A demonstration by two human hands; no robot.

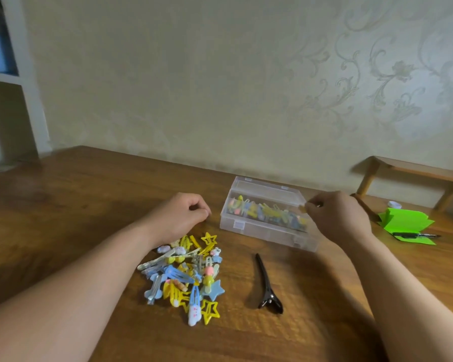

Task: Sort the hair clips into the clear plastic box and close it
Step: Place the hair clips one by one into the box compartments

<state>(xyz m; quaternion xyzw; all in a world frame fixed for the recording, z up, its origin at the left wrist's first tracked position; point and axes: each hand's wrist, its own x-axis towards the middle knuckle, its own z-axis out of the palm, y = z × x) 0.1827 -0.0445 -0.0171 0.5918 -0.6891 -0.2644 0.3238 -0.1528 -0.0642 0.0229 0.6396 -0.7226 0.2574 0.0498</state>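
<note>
From my remote seat I see the clear plastic box [262, 232] standing on the wooden table [63, 205] near the wall, its lid [262, 188] tipped back and open, with a row of yellow, blue and pink hair clips lying inside it. The right hand [336, 218] is at the right end of the box, just above the rim. Its thumb and fingers are drawn together and pinch a small yellowish piece [302, 209] that is too blurred for me to name. The left hand [178, 218] rests on the table just left of the box, fingers curled under, and I cannot tell whether anything is inside them. Just in front of that hand, partly under the wrist, lies the loose pile of clips [186, 276]: stars, snap clips and small cloud shapes, mostly yellow and blue. A long black clip [267, 286] lies by itself to the right of the pile, in front of the box. At the far right a folded green paper [406, 222] lies with a black pen [416, 235] on top of it, near a low wooden shelf [416, 169].
</note>
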